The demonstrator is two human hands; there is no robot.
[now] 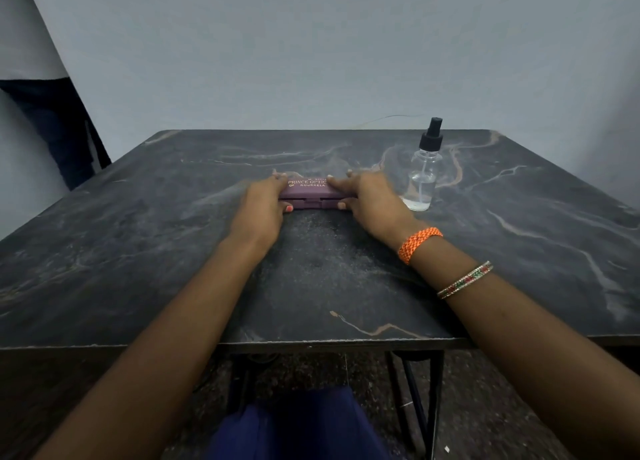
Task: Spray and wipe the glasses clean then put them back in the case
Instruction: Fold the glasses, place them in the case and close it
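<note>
A closed purple glasses case (pixel 310 192) with gold lettering lies flat in the middle of the dark marble table (pixel 173 251). My left hand (pixel 264 203) grips its left end, fingers over the top and thumb at the front edge. My right hand (pixel 367 196) grips its right end the same way. The glasses are not visible. A clear spray bottle (pixel 424 179) with a black nozzle stands upright just right of my right hand, holding a little liquid.
A grey wall stands behind the table's far edge. A person in dark trousers (pixel 52 123) stands at the far left. The table's metal legs (pixel 433 400) and my blue-clothed lap show below the near edge.
</note>
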